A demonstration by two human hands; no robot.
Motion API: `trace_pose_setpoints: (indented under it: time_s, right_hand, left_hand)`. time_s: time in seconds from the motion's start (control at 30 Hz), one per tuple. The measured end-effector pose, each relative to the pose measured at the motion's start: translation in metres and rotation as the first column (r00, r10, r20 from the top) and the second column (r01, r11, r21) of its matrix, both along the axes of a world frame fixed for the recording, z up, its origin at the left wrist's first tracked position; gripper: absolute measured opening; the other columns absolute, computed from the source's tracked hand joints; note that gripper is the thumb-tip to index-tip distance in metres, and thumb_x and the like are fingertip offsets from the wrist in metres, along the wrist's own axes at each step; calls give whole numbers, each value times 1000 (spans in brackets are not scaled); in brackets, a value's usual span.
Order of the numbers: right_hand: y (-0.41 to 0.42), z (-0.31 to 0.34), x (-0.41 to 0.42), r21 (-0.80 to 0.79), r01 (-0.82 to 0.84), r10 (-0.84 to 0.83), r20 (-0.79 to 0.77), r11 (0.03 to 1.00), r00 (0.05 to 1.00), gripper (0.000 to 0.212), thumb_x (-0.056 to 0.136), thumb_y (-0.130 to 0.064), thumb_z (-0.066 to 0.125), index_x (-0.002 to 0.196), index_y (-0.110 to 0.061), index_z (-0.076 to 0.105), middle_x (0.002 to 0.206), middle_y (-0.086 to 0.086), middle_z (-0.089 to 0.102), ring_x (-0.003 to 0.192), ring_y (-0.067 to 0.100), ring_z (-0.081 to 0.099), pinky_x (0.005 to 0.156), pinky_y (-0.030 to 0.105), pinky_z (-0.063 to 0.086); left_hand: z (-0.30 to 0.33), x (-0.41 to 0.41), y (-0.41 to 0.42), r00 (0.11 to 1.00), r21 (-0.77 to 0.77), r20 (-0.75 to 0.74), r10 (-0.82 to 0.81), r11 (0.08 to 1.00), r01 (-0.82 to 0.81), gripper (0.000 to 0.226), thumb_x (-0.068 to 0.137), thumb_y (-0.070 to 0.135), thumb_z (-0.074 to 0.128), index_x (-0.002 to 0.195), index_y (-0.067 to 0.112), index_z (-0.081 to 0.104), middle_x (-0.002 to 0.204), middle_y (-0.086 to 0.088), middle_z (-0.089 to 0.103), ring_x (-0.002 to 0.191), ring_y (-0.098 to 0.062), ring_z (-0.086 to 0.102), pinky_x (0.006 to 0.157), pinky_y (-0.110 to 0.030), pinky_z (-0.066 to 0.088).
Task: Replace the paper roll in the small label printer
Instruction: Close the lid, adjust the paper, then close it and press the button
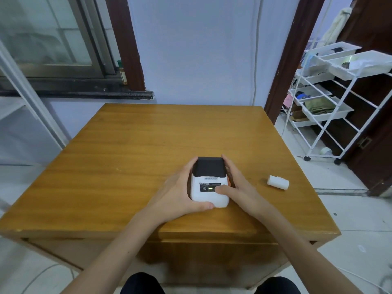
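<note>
Small white label printer with black lid (209, 183) standing on square brown wooden bench (148, 145), near its front edge, lid closed, green light glowing on front panel. Left hand (180, 192) cupped round printer's left side, thumb curled along near bottom edge, fingers up left flank. Right hand (235, 183) gripping right side, fingers reaching toward lid's far corner, thumb pressed on front panel beside light. White paper roll (277, 182) lying on its side on bench, well apart to printer's right. White wire rack with trays (331, 98) beyond bench at right.
</note>
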State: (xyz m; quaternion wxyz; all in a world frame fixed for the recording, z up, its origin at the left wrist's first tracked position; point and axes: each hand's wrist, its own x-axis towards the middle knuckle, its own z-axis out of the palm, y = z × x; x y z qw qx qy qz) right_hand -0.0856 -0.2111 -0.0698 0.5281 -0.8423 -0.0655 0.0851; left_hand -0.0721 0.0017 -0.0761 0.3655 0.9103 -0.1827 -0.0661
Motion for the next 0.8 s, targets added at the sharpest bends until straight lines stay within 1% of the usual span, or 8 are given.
trace_pose_setpoints:
  time_s: [0.13, 0.23, 0.4, 0.47, 0.53, 0.6, 0.7, 0.8]
  right_hand:
    - [1, 1, 2, 11, -17, 17, 8, 1000, 1000, 92, 71, -52, 64, 148, -47, 14, 149, -17, 36, 137, 7, 36, 114, 48, 31]
    - [2, 3, 2, 34, -23, 23, 5, 999, 1000, 95, 72, -46, 64, 151, -37, 13, 148, -12, 36, 136, 6, 35, 114, 45, 32]
    - [2, 1, -1, -53, 3, 1, 71, 999, 998, 89, 74, -53, 58, 150, -42, 13, 144, -22, 37, 131, 1, 39, 112, 40, 34]
    - [1, 2, -3, -8, 21, -20, 73, 1000, 997, 82, 79, -54, 56, 151, -41, 18, 145, -21, 38, 131, 0, 39, 111, 36, 34]
    - [-1, 3, -3, 125, 60, -66, 48, 990, 997, 65, 91, -41, 54, 150, -36, 28, 145, -17, 43, 130, -3, 42, 110, 29, 36]
    - [-2, 6, -3, 204, 94, -102, 28, 974, 994, 52, 99, -26, 48, 149, -32, 34, 142, -17, 47, 127, -7, 44, 105, 21, 38]
    - [-3, 3, -2, 221, 107, -115, 26, 969, 993, 48, 101, -20, 44, 148, -31, 38, 138, -21, 48, 122, -12, 45, 96, 13, 39]
    - [-5, 0, 1, 229, 113, -120, 19, 967, 993, 50, 100, -16, 46, 147, -31, 38, 140, -19, 49, 124, -10, 45, 101, 17, 38]
  left_hand:
    - [0, 0, 0, 1000, -6, -9, 0, 1000, -1, 127, 55, 75, 79, 150, 54, -2, 151, 15, 40, 131, -9, 45, 106, -42, 44]
    - [2, -1, 0, 1000, -7, -7, 2, 1000, -2, 129, 54, 75, 79, 151, 54, -4, 153, 15, 38, 134, -9, 42, 109, -41, 42]
    - [4, -2, 0, 1000, -8, -15, 8, 1000, -8, 130, 54, 74, 80, 151, 54, -5, 156, 17, 35, 137, -8, 40, 110, -40, 41]
    - [5, -2, 0, 1000, -11, -27, 5, 1000, -5, 131, 55, 74, 79, 152, 54, -7, 157, 16, 35, 138, -8, 40, 111, -41, 40]
    - [5, -2, 0, 999, -19, -37, 0, 1000, -1, 132, 55, 73, 80, 152, 53, -7, 157, 16, 34, 139, -8, 39, 112, -41, 39]
    - [6, -3, -1, 999, -24, -37, -3, 1000, 2, 131, 55, 73, 80, 152, 54, -7, 157, 17, 35, 139, -8, 38, 112, -40, 39]
    - [6, -4, 0, 999, -22, -41, -2, 1000, 1, 131, 55, 75, 78, 151, 54, -7, 156, 16, 35, 139, -8, 38, 112, -43, 38]
    - [6, -3, 0, 999, -16, -42, -2, 1000, 1, 130, 55, 76, 78, 151, 55, -6, 156, 16, 35, 139, -9, 38, 113, -45, 38]
